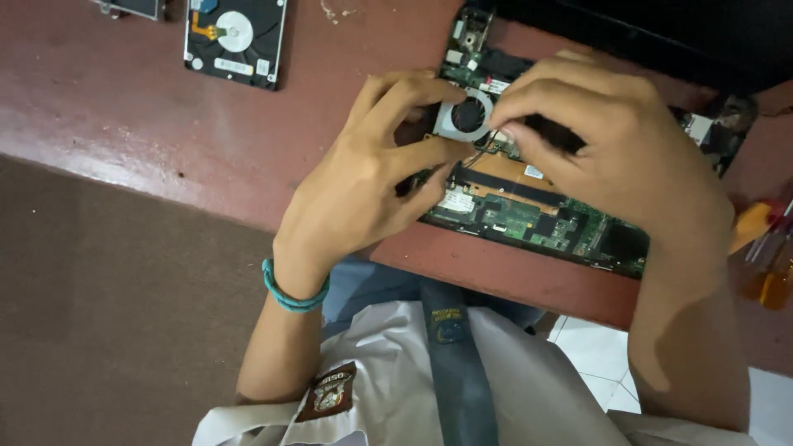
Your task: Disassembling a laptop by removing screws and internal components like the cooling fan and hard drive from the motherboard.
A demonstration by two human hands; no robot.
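Board: an opened laptop mainboard [529, 219] lies on the reddish table [124, 124], its long axis slanting from upper left down to lower right, close to the table's near edge.
Fan: the round cooling fan [467, 116] sits at the board's upper-left end, between the two hands.
Thin black wire: a wire [481, 149] runs just below the fan, right at the fingertips.
Left hand: the left hand [363, 186] comes in from the lower left, fingers spread and curved, tips touching the fan's rim.
Right hand: the right hand [611, 149] reaches from the right, thumb and forefinger pinched together; it seems to hold the wire, though the grip is partly hidden.
Nearer hand: the right.
Room: a hard drive [235, 41] lies well apart to the upper left; screwdrivers [768, 248] rest by the right edge.
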